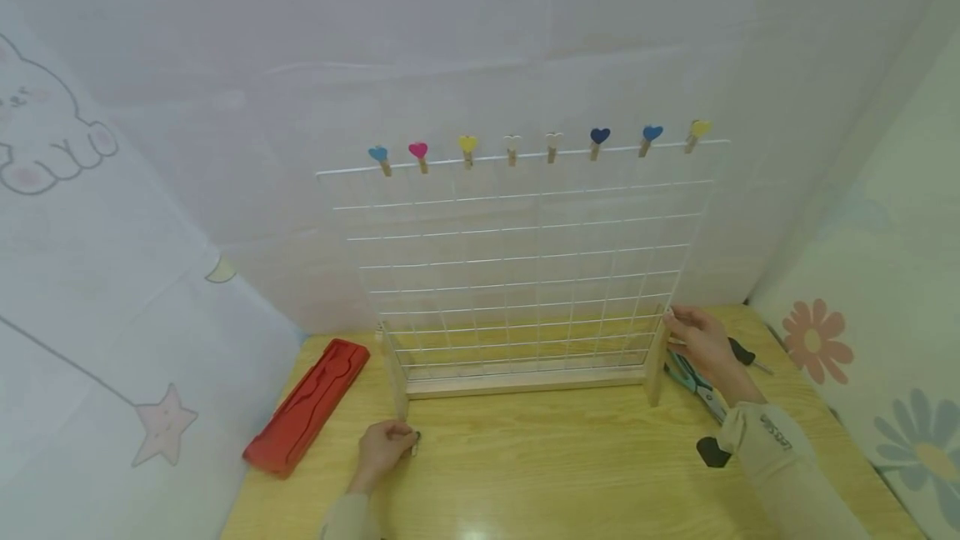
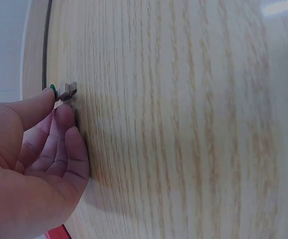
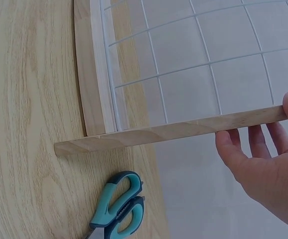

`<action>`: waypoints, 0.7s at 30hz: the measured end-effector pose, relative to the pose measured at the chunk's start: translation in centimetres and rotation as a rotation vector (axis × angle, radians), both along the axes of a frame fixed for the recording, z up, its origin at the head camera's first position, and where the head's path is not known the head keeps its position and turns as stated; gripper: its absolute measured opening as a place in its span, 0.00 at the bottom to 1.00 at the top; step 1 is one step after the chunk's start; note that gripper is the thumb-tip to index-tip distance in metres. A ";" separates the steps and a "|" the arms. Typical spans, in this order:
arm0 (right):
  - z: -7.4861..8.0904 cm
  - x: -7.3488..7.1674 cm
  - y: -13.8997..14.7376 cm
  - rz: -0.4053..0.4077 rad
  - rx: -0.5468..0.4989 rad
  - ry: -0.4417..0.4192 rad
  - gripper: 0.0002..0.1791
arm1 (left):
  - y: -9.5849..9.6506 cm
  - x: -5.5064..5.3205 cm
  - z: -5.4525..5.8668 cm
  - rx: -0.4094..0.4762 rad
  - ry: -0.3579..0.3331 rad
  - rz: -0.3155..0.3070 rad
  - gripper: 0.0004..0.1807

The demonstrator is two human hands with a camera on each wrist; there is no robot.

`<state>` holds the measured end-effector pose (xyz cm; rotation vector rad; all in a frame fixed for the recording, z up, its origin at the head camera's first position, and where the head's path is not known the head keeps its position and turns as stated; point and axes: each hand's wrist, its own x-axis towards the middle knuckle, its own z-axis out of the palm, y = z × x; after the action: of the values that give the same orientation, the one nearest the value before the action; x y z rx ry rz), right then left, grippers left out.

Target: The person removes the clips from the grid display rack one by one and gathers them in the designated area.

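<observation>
Clip held near the table: the left hand pinches its green end, leaving the other end clear. Beyond, the right hand grips the right post, seemingly steadying the upright grid. Heart pegs line its top wire.

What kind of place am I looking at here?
Likely a craft corner, though whether at home or elsewhere I can't tell: a wood-grain table with scissors on it, a wire grid topped with heart pegs, and a cartoon-printed wall covering.
</observation>
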<state>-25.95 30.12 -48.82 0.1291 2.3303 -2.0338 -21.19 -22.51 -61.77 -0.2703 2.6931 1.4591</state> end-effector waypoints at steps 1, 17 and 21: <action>0.0 0.0 0.0 0.000 0.001 -0.001 0.38 | 0.0 0.0 0.1 -0.005 0.003 0.003 0.07; 0.1 0.1 0.1 0.007 -0.011 -0.003 0.38 | -0.7 0.3 -0.2 0.050 -0.033 0.059 0.11; 0.0 0.0 0.1 0.010 -0.012 0.001 0.38 | -0.9 0.5 0.0 0.091 -0.033 0.061 0.12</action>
<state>-25.90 30.26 -48.86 0.1161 2.3140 -2.0430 -20.74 -23.39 -61.80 -0.3702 2.6055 1.5742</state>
